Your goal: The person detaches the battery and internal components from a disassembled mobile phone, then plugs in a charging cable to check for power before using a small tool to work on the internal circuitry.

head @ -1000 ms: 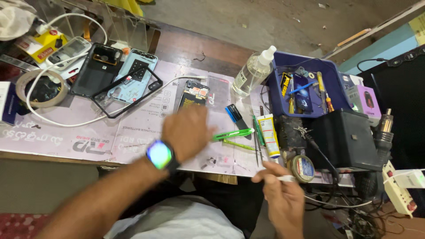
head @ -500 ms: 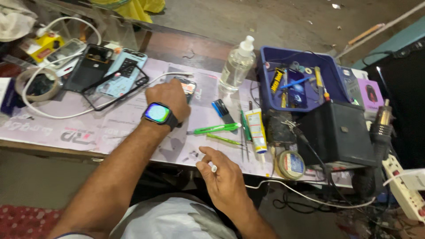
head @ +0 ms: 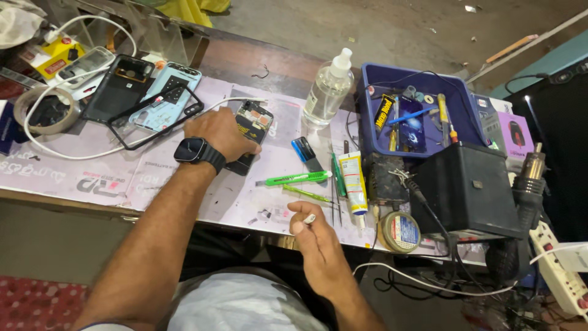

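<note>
The left hand (head: pixel 222 132) lies flat, gripping the opened phone (head: pixel 250 130) beneath it; the right hand (head: pixel 315 236) pinches a small white piece (head: pixel 309 219).

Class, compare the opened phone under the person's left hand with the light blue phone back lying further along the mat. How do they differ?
The opened phone is dark, its inner parts exposed; the light blue phone back shows a smooth pale shell with a dark camera block. The left hand rests on the opened phone; nothing touches the blue one except a black frame lying around it. Both lie flat on the printed mat.
</note>
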